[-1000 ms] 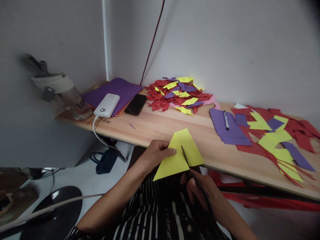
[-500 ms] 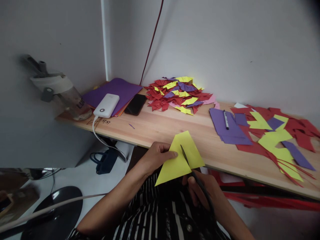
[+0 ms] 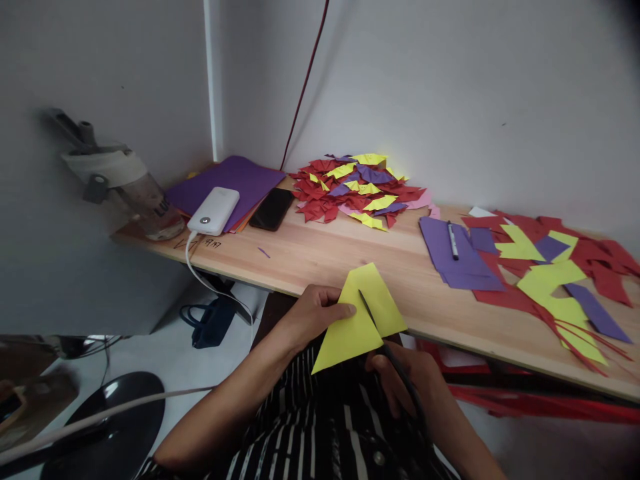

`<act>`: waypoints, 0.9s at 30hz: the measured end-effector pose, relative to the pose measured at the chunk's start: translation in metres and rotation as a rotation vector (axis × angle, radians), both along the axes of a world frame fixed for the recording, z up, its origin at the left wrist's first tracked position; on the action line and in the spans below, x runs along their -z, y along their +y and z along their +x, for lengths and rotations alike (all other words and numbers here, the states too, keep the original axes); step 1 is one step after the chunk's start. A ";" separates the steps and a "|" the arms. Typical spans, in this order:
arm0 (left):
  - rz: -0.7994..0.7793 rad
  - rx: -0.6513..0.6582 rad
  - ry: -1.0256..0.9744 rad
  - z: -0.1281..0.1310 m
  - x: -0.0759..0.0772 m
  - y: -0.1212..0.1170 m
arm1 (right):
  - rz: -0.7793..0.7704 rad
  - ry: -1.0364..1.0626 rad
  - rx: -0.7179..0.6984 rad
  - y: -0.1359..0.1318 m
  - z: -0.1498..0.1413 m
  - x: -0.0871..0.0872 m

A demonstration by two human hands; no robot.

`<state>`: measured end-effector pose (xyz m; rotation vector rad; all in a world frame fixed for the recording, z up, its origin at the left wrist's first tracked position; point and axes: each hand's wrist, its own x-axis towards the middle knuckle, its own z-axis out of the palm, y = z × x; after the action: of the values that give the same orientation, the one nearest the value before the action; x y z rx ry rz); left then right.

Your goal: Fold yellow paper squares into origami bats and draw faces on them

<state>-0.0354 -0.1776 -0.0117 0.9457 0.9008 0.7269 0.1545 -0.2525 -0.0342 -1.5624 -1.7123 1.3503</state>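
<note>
My left hand [image 3: 316,312] pinches a sheet of yellow paper [image 3: 345,340] at its left side, thumb on top. The sheet is held above my lap, just off the desk's front edge. In my right hand [image 3: 405,373] are dark scissors [image 3: 370,310], gripped by the handles. One blade lies over the yellow paper and points up and to the left, with a cut running in from the lower edge. The other blade is hidden beneath the sheet. Fingers of my right hand are partly hidden by the handles.
On the wooden desk [image 3: 320,253] lie a pile of folded paper pieces [image 3: 370,189], purple sheets [image 3: 460,263] bearing a marker [image 3: 453,241], and paper scraps [image 3: 550,273]. Further left are a phone [image 3: 271,209], a white power bank [image 3: 215,210] with a cable, and a bottle [image 3: 150,203].
The yellow paper's right part has shifted slightly left and the scissor blades look closer together. Both hands keep their hold in nearly the same place.
</note>
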 end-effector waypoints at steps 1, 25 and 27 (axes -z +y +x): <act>0.004 0.003 -0.002 0.000 0.000 0.000 | -0.004 0.003 0.003 0.000 0.000 0.000; 0.027 0.003 0.027 0.003 0.002 -0.003 | 0.022 0.101 -0.131 -0.006 -0.001 -0.011; 0.040 0.008 0.040 0.004 0.002 -0.004 | 0.043 0.083 -0.124 -0.006 -0.001 -0.009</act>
<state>-0.0319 -0.1814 -0.0139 1.0024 0.9200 0.7232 0.1533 -0.2582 -0.0252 -1.3770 -1.8002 1.4078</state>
